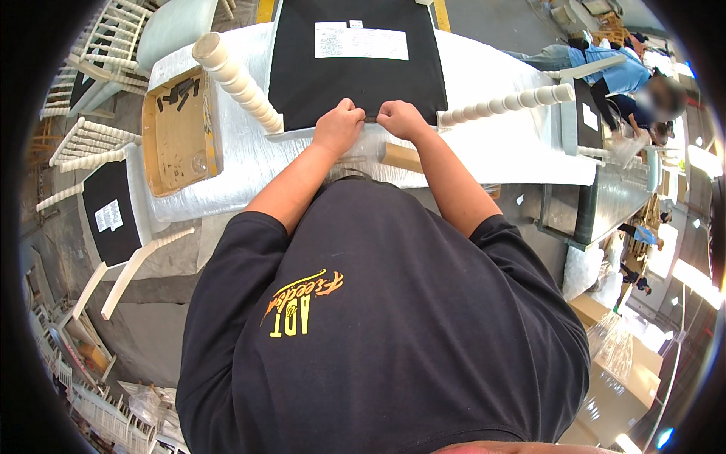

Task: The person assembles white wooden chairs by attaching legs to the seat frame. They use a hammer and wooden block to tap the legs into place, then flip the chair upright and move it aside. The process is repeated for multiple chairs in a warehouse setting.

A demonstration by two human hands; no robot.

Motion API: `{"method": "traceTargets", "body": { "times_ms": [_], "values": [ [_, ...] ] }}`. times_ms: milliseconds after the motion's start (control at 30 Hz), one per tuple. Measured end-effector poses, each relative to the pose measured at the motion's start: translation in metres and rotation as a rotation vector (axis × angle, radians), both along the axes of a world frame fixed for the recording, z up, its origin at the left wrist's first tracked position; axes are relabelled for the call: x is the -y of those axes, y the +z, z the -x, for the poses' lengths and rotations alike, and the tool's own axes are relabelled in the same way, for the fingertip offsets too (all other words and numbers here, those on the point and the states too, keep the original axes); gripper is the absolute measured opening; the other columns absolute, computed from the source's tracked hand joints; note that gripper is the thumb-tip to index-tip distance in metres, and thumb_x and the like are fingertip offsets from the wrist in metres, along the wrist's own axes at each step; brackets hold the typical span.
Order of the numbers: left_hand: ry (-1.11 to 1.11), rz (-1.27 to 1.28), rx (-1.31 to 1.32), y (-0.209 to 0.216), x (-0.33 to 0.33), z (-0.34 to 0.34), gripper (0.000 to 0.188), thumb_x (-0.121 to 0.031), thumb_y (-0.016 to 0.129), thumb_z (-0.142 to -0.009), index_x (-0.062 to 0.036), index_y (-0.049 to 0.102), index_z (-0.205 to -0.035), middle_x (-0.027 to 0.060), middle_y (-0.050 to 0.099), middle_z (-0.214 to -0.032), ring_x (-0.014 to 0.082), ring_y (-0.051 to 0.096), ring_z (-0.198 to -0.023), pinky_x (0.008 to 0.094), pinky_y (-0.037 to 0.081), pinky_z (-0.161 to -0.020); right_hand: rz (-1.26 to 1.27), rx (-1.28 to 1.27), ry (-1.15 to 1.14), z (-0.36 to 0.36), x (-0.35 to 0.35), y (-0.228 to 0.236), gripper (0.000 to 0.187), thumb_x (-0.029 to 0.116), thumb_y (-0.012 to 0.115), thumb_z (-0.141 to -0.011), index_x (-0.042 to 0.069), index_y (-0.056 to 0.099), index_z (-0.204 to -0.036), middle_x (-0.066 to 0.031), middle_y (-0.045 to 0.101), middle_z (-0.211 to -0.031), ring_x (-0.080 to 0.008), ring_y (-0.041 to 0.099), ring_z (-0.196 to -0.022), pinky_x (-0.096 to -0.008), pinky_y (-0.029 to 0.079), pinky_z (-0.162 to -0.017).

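Observation:
In front of me an upturned chair shows its black underside fabric, with a white printed label on it. Cream turned legs, one at the left and one at the right, stick out from its near corners. My left hand is closed at the near edge of the seat, fingertips pressed together. Close beside it my right hand is also closed on that edge. A small dark sliver shows between the two hands; my fingers hide what they pinch, if anything.
The chair lies on a table wrapped in clear plastic film. At its left stands an open cardboard box with several short black strips. More chairs crowd the left side. Co-workers in blue are at the right.

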State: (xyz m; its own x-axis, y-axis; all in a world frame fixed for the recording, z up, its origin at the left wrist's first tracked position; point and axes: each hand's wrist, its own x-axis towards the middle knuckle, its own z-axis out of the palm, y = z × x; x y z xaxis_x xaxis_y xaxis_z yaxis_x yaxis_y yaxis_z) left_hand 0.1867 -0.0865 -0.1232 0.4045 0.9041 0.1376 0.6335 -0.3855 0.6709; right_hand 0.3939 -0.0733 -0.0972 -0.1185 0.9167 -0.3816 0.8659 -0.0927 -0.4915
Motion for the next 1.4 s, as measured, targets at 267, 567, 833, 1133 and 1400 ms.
{"method": "traceTargets", "body": {
  "times_ms": [267, 567, 833, 1133, 1400],
  "values": [
    [-0.002, -0.005, -0.005, -0.004, 0.0, 0.0, 0.009, -0.018, 0.073, -0.09, -0.0128, 0.076, -0.096, 0.0043, 0.066, -0.102, 0.0289, 0.072, -0.087, 0.0435, 0.059, -0.075, -0.001, 0.014, -0.004, 0.0, 0.001, -0.007, 0.024, 0.025, 0.065, -0.084, 0.004, 0.076, -0.092, -0.0165, 0.075, -0.089, -0.0357, 0.071, -0.085, -0.043, 0.056, -0.08],
    [-0.005, -0.008, -0.019, -0.004, -0.001, 0.0, 0.009, -0.019, 0.073, -0.091, -0.0133, 0.076, -0.097, 0.0041, 0.066, -0.103, 0.0291, 0.072, -0.086, 0.0438, 0.059, -0.075, -0.001, -0.019, 0.007, -0.002, 0.001, -0.008, 0.026, 0.026, 0.066, -0.087, 0.003, 0.076, -0.095, -0.0163, 0.075, -0.089, -0.0346, 0.071, -0.086, -0.0427, 0.056, -0.08],
    [-0.012, 0.03, -0.033, -0.001, -0.003, -0.001, 0.01, -0.019, 0.073, -0.091, -0.013, 0.076, -0.099, 0.0044, 0.066, -0.103, 0.0291, 0.071, -0.089, 0.0438, 0.059, -0.077, -0.158, -0.174, -0.198, -0.008, 0.044, 0.011, 0.023, 0.024, 0.066, -0.093, 0.003, 0.074, -0.095, -0.0155, 0.073, -0.087, -0.0308, 0.071, -0.083, -0.0418, 0.055, -0.078],
    [-0.041, 0.063, -0.036, 0.003, -0.003, 0.002, 0.011, -0.019, 0.072, -0.092, -0.0119, 0.076, -0.1, 0.0053, 0.066, -0.103, 0.0307, 0.071, -0.09, 0.0446, 0.058, -0.078, -0.148, 0.092, 0.225, 0.069, 0.107, -0.053, 0.029, 0.022, 0.07, -0.088, 0.009, 0.069, -0.113, -0.0155, 0.066, -0.124, -0.0351, 0.062, -0.118, -0.0477, 0.052, -0.099],
    [-0.085, 0.081, -0.101, 0.008, -0.01, 0.0, 0.012, -0.02, 0.071, -0.093, -0.0122, 0.075, -0.101, 0.0072, 0.066, -0.104, 0.0311, 0.07, -0.093, 0.0437, 0.057, -0.081, 0.125, 0.209, 0.289, 0.096, 0.098, -0.093, 0.037, 0.015, 0.064, -0.09, 0.008, 0.064, -0.126, -0.0173, 0.07, -0.12, -0.0348, 0.068, -0.113, -0.0478, 0.054, -0.097]
  ]
}}
